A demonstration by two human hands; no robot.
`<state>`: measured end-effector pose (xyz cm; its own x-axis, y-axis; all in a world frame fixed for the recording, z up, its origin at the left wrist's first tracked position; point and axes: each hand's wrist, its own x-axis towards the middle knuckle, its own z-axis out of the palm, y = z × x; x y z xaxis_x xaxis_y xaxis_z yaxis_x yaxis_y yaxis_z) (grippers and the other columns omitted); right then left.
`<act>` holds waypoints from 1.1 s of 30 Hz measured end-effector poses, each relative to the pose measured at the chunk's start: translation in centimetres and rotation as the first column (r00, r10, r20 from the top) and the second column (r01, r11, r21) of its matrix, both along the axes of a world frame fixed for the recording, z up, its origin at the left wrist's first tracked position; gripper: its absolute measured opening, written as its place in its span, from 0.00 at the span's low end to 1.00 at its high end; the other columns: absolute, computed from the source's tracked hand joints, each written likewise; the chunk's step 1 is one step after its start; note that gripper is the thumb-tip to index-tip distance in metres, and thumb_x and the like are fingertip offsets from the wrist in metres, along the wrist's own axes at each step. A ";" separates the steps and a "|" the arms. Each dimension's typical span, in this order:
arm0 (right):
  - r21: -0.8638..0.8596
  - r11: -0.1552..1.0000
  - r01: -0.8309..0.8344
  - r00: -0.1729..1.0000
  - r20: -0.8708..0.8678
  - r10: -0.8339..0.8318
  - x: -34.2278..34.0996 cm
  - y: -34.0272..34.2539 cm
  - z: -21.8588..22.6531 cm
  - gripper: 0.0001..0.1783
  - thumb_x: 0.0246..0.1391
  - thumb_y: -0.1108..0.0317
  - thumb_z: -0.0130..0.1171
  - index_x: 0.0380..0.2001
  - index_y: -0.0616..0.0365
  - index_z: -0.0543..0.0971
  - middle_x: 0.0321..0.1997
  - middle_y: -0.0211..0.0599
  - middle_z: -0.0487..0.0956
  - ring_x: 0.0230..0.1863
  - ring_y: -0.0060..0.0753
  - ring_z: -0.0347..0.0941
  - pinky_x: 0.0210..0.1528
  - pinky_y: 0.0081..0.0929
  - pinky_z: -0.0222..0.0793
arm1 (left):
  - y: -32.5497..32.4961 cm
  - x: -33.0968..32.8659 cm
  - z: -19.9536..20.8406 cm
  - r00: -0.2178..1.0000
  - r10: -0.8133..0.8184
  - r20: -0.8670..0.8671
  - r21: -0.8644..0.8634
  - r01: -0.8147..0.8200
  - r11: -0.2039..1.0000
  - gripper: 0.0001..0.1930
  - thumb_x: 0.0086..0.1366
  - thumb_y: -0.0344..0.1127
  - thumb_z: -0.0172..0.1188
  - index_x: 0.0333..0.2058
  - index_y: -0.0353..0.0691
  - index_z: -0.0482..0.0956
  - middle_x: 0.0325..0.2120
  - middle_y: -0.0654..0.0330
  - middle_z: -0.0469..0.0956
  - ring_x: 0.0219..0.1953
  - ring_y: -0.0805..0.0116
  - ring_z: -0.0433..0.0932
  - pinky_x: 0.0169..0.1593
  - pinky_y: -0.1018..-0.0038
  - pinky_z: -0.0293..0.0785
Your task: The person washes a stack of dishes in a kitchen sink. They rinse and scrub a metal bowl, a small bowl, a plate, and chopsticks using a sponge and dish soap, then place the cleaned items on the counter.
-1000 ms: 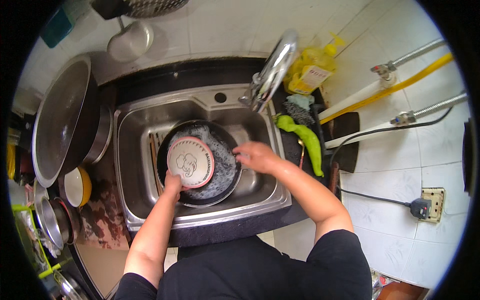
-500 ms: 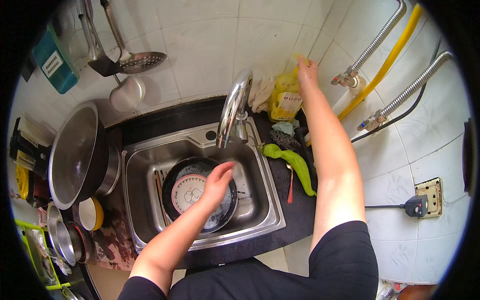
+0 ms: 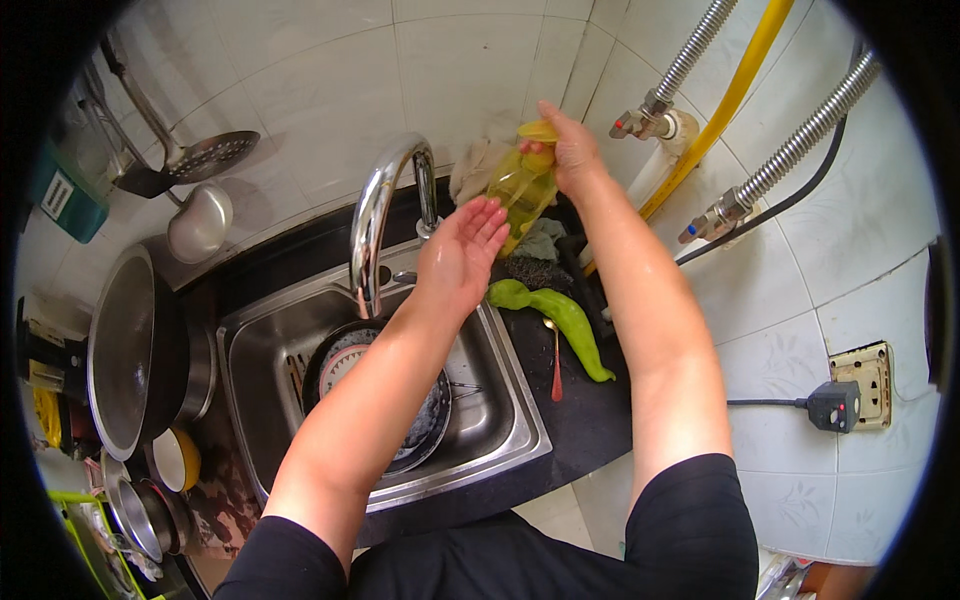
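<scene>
Bottle (image 3: 525, 187): see-through yellow plastic, smooth, and it shone on my feed!
Tap (image 3: 372, 225): chrome, I saw, mirror-glossy
Sink (image 3: 512, 412): steel, and it gleamed softly
Scouring pad (image 3: 540, 272): this one looked rough, wiry
Pepper (image 3: 562, 315): smooth, waxy, it caught light
Hoses (image 3: 805, 145): ribbed metal, they glinted
Wall tiles (image 3: 310, 65): glazed, I noted, glossy
Sleeves (image 3: 690, 515): black cloth, these stayed matt

Left of center, the left forearm (image 3: 375, 390) covers part of the black pan (image 3: 428, 415) and the patterned bowl (image 3: 342, 362) within it. Upper center, the left hand (image 3: 460, 255) obscures the lower left side of the yellow bottle (image 3: 525, 190); contact cannot be determined. The right hand (image 3: 572, 155) partly covers its neck. Upper right, a metal hose (image 3: 690, 52) and the yellow pipe (image 3: 740, 80) are cut off by the top edge.
</scene>
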<state>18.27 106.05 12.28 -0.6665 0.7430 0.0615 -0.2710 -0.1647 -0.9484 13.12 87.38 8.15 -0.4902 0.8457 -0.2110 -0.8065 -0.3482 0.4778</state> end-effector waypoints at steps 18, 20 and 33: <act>0.109 0.991 -0.076 0.995 0.072 0.068 -0.3 -0.5 -1.0 0.12 0.51 0.62 0.53 0.33 0.60 0.73 0.32 0.33 0.74 0.34 0.25 0.69 0.37 0.21 0.65 | 6.9 -2.6 1.2 0.956 0.013 0.292 0.231 -0.083 0.969 0.16 0.65 0.33 0.37 0.44 0.25 0.64 0.46 0.44 0.65 0.53 0.51 0.64 0.58 0.62 0.61; 0.133 0.989 -0.063 0.994 0.101 0.049 -0.4 -0.5 -0.5 0.12 0.51 0.62 0.52 0.33 0.60 0.74 0.32 0.33 0.74 0.34 0.25 0.69 0.37 0.22 0.65 | 6.7 -3.0 1.2 0.944 0.023 0.330 0.199 -0.094 0.976 0.16 0.65 0.33 0.37 0.43 0.25 0.65 0.45 0.45 0.67 0.51 0.51 0.65 0.56 0.62 0.63; 0.063 0.997 -0.048 0.999 0.019 0.047 -0.5 -0.1 -0.8 0.14 0.52 0.60 0.52 0.31 0.62 0.75 0.31 0.35 0.74 0.33 0.28 0.69 0.37 0.24 0.65 | 5.8 -3.0 0.5 0.964 -0.040 0.261 0.194 -0.012 0.981 0.16 0.63 0.33 0.39 0.42 0.26 0.66 0.46 0.47 0.66 0.51 0.54 0.65 0.55 0.63 0.63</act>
<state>17.74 105.98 11.49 -0.7024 0.7054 0.0955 -0.2475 -0.1162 -0.9619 10.16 93.16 8.66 -0.4269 0.8894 -0.1636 -0.8999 -0.4000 0.1737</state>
